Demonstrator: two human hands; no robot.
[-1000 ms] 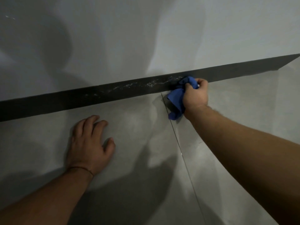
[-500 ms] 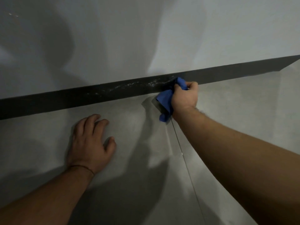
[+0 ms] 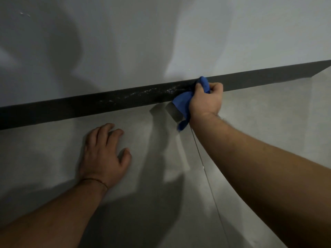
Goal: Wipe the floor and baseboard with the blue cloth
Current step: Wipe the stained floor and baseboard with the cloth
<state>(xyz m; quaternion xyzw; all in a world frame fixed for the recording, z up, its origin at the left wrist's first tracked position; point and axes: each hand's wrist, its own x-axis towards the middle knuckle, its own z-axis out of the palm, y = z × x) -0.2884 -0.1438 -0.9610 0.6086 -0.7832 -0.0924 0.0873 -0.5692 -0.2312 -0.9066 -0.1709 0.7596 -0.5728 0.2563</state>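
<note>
A crumpled, soft blue cloth (image 3: pixel 184 102) is bunched in the right hand (image 3: pixel 206 101), whose grip is closed around it, pressing it against the flat, dark baseboard (image 3: pixel 89 106), which is streaked with pale dust. The left hand (image 3: pixel 103 154) lies open, palm flat on the smooth grey floor (image 3: pixel 53 149), holding nothing. A plain pale wall (image 3: pixel 125 42) rises above.

Indoor room, type unclear, likely a home or office interior. Plain pale painted wall (image 3: pixel 125 42) meets a dark baseboard (image 3: pixel 89 106) and large grey floor tiles (image 3: pixel 232 113) with a thin grout line (image 3: pixel 206 174).
</note>
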